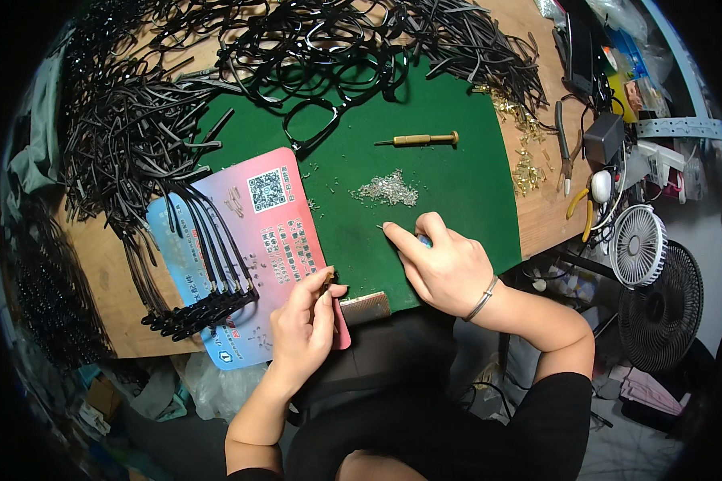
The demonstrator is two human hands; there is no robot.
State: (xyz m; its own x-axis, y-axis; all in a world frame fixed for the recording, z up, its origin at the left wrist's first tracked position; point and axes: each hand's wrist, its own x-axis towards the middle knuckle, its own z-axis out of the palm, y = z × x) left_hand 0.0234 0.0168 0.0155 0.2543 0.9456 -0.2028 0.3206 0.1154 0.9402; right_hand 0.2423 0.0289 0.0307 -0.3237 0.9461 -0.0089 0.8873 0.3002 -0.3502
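My left hand [303, 325] is closed in a pinch at the mat's near edge, with a small gold-coloured piece [330, 276] between the fingertips. To its right, my right hand [451, 268] is low over the green mat [473, 176], its fingers bent together. A tiny thin bit shows at its index fingertip, and something blue [424, 240] peeks out from between the fingers; what these are I cannot make out. Just beyond lies a pile of tiny silvery screws [389, 190]. Farther off, a brass-coloured screwdriver [417, 139] rests on the mat.
Black glasses frames [313, 120] and dark temple arms [120, 152] heap along the back and left. A pink-and-blue printed card [277, 232] carries several temple arms [217, 240]. Gold-coloured parts [528, 172], pliers [565, 152] and a white fan [638, 244] are at right.
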